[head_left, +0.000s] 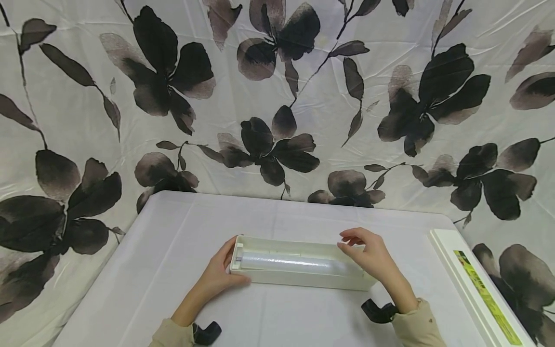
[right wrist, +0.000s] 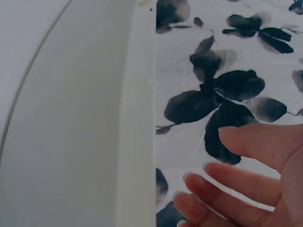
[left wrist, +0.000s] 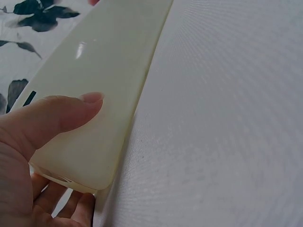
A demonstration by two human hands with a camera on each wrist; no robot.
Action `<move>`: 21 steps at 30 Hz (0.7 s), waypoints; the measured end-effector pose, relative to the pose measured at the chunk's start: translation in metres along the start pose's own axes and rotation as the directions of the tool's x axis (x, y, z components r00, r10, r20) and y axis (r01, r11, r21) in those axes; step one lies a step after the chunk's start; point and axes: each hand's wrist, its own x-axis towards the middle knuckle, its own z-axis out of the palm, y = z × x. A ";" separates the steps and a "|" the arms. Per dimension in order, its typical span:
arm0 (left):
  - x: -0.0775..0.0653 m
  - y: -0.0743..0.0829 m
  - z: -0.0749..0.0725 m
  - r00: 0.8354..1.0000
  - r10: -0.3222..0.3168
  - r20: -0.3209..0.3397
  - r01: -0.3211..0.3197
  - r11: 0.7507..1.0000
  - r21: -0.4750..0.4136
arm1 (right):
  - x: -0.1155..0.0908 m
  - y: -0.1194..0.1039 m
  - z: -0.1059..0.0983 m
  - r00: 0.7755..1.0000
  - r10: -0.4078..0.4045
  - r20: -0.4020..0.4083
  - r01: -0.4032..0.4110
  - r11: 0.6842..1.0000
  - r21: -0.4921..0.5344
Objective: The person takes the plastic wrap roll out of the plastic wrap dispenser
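Note:
An off-white, long cling film dispenser box (head_left: 303,279) stands lidless on the table, with a shiny clear roll of film (head_left: 290,262) lying lengthwise inside. My left hand (head_left: 220,273) grips the box's left end. In the left wrist view the thumb (left wrist: 71,111) presses flat on the front wall while the other fingers wrap round the end. Over the right end of the box hovers my right hand (head_left: 374,254), thumb and fingers loosely bent with a gap between them. The right wrist view shows those fingers (right wrist: 227,189) beside the box wall (right wrist: 80,113), holding nothing.
At the table's right edge lies a long white lid (head_left: 444,239) bearing a yellow-green label (head_left: 485,294). White cloth covers the table (head_left: 277,318). Behind it hangs a floral curtain (head_left: 329,106). Black straps (head_left: 379,311) sit at both wrists by the beige sleeves (head_left: 418,327).

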 end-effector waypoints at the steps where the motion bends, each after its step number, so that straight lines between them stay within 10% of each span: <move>1: 0.000 0.000 0.000 1.000 -0.001 -0.002 0.001 1.000 -0.003 | 0.000 0.002 0.002 1.000 -0.009 0.019 0.008 1.000 0.008; 21: 0.001 -0.002 0.000 1.000 0.012 -0.002 -0.012 1.000 0.011 | 0.000 0.025 0.017 0.928 -0.078 0.363 0.074 0.997 0.025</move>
